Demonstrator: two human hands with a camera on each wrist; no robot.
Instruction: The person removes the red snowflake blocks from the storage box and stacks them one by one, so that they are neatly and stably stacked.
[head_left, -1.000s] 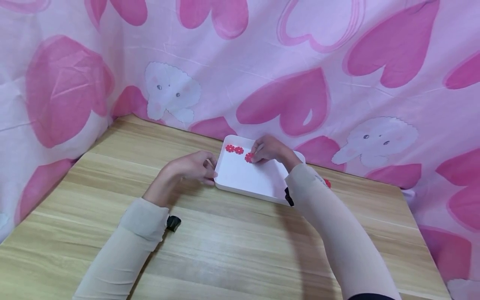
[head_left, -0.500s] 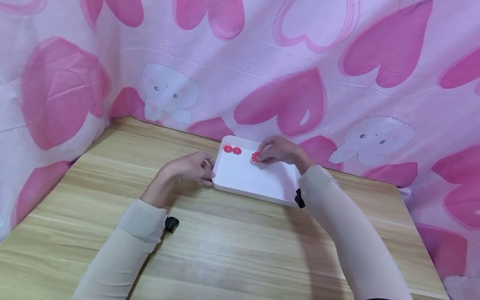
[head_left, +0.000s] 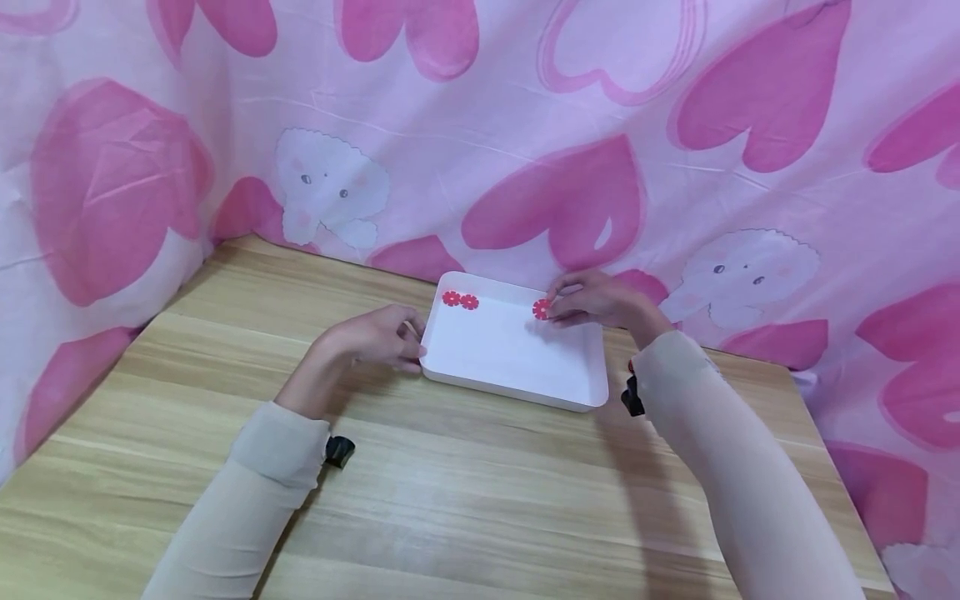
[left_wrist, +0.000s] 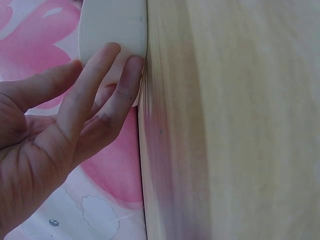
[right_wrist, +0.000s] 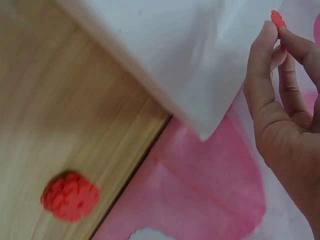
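A shallow white tray (head_left: 513, 346) lies on the wooden table with two red flower-shaped discs (head_left: 461, 300) side by side in its far left corner. My right hand (head_left: 592, 298) pinches another such red disc (head_left: 541, 309) between thumb and fingertips, over the tray's far right part. In the right wrist view the pinched disc (right_wrist: 278, 20) shows edge-on above the tray. At the tray's left side my left hand (head_left: 378, 337) touches the outer wall with its fingertips; in the left wrist view those fingers (left_wrist: 100, 90) are fairly straight, with one tip at the rim.
A small pile of red discs (right_wrist: 71, 196) lies on the table right of the tray, mostly hidden by the right sleeve in the head view. A pink heart-print cloth (head_left: 420, 183) hangs behind the table's (head_left: 450, 500) back edge.
My right hand has moved right along the tray's far side with the pinched disc. The left hand stays at the tray's left side. The view has shifted slightly.
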